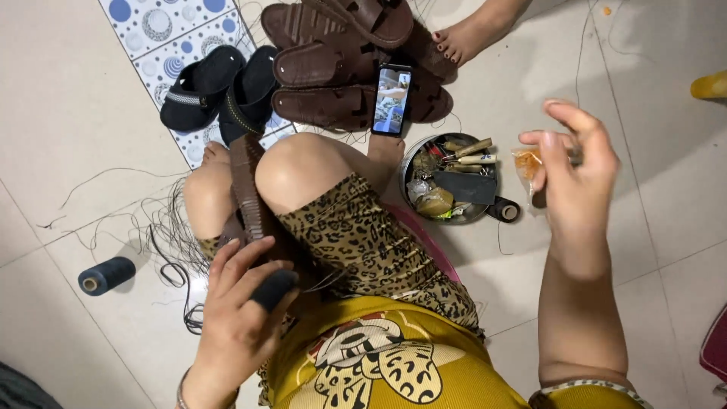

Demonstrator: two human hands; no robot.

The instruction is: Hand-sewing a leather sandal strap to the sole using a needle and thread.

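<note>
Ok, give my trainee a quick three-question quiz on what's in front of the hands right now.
1. True or false: the left hand rests on a brown sandal clamped between the knees.
2. Where does the phone stand? A) in the round tin B) propped against the piled brown sandals C) on the thread spool
3. Which hand is raised beside the tin?

Key: 1 true; 2 B; 3 the right hand.

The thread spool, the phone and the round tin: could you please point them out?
thread spool (107, 275), head view, dark wound side.
phone (392, 101), head view, lit screen.
round tin (408, 161), head view, left rim.
</note>
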